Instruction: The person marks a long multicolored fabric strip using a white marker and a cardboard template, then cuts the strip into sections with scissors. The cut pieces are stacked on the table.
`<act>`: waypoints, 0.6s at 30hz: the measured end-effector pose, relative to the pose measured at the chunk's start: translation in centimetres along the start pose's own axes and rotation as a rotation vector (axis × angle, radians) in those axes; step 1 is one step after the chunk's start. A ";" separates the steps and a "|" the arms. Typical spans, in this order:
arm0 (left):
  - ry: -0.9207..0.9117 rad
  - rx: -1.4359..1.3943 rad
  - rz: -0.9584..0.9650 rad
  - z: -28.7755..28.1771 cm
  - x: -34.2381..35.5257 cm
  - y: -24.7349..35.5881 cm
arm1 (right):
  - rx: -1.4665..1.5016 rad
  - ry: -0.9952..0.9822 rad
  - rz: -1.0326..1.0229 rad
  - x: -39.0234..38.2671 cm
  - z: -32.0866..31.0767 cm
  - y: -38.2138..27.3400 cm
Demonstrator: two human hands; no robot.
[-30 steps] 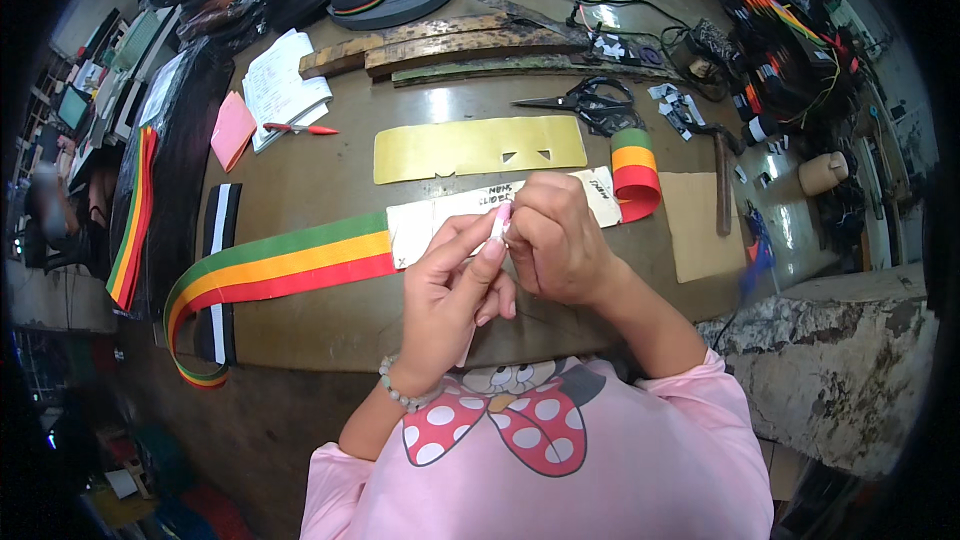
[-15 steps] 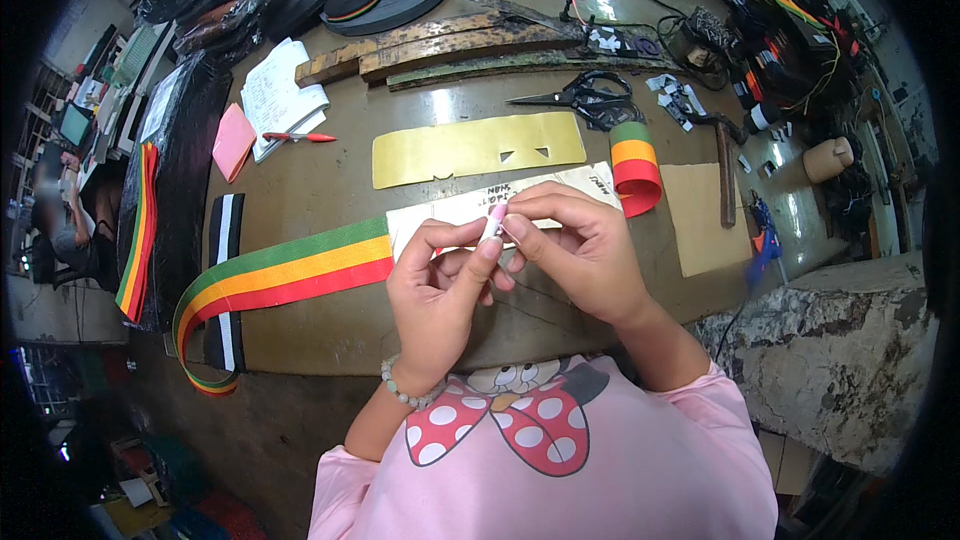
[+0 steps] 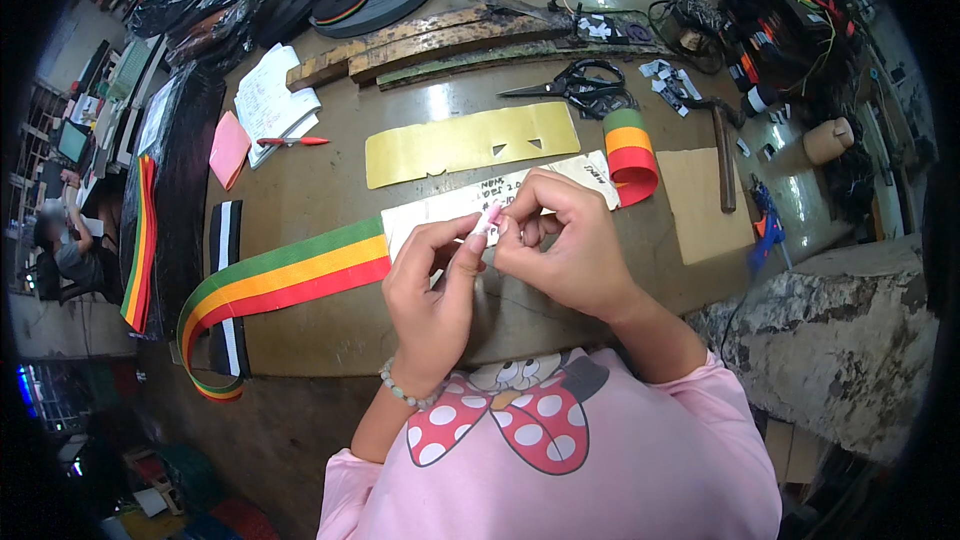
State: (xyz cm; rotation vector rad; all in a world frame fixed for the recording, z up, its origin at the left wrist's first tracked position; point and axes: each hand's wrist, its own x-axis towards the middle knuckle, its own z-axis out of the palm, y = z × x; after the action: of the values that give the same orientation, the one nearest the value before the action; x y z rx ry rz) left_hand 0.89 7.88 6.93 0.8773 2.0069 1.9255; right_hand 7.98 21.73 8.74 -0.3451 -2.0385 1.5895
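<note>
Between the fingertips of both hands is a small pink and white piece [image 3: 493,214], too small for me to tell its kind. My left hand [image 3: 430,285] pinches it with thumb and index finger. My right hand [image 3: 572,255] closes on its other side, thumb against fingers. Just beneath them lies a long white card [image 3: 430,202] with handwriting on it, partly hidden by my fingers. The card rests over a green, yellow and red striped webbing strap [image 3: 300,268], which runs off to the left and drops over the table edge. Its right end is curled into a loop [image 3: 630,157].
A yellow card template [image 3: 450,150] lies beyond the white card, with black scissors [image 3: 580,90] behind it. Farther back are wooden bars [image 3: 420,48]. To the right sit brown card [image 3: 695,225], a hammer [image 3: 724,165] and a blue glue gun [image 3: 767,230]. A red pen [image 3: 293,141] lies left.
My right hand has turned slightly, its fingers curling in closer around the small pink and white piece. The left hand keeps its pinch. The whole view has shifted a little.
</note>
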 end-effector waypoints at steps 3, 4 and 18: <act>-0.023 -0.125 -0.147 -0.2 -0.2 -0.1 | -0.045 -0.026 -0.028 0.0 -0.1 0.1; -0.035 -0.181 -0.210 -0.3 -0.2 -0.1 | -0.061 -0.034 -0.039 0.1 -0.1 0.2; -0.004 -0.436 -0.296 -0.4 0.1 0.0 | 0.216 -0.029 0.084 -0.2 1.1 0.5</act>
State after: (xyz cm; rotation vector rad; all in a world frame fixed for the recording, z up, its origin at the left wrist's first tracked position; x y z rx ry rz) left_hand 0.54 7.59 6.98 0.4464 1.5150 2.0579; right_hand 7.50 20.85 8.00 -0.3322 -1.8719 1.8565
